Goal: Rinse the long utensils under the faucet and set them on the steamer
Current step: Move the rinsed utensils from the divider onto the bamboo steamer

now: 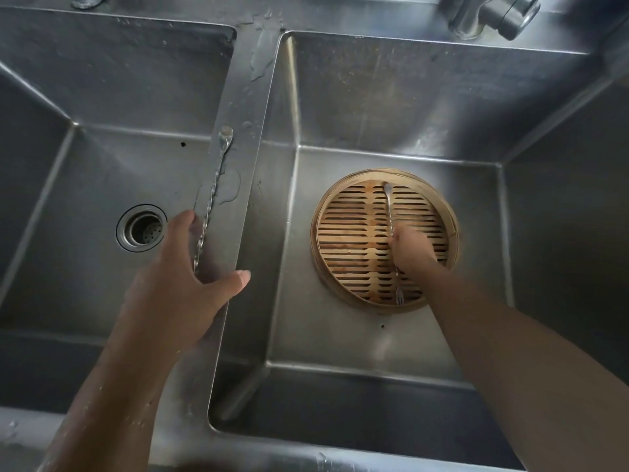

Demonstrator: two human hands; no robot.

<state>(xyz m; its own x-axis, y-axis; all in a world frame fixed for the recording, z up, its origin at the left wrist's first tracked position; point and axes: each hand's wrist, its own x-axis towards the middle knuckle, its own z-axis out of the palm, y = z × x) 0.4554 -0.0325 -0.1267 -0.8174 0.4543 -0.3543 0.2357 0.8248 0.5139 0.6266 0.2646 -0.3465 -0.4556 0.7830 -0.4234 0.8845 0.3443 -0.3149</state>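
Left hand [177, 284], fingers spread wide, reached the twisted bar spoon [212, 195] lying lengthwise along the sink divider [245, 137]; right hand [413, 248] pinched 1 on the bamboo steamer [340, 185].

Faucet [503, 15] cut off at top edge; right hand [413, 248] blurred, hides utensil [389, 212] mid-shaft, grip prob. unclear.

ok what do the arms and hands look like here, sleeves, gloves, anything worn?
Both forearms are bare to the bottom edge of the frame: no sleeves show. The left hand and right hand wear no gloves, and no rings, watch or bands are visible. Water droplets dot the left forearm.
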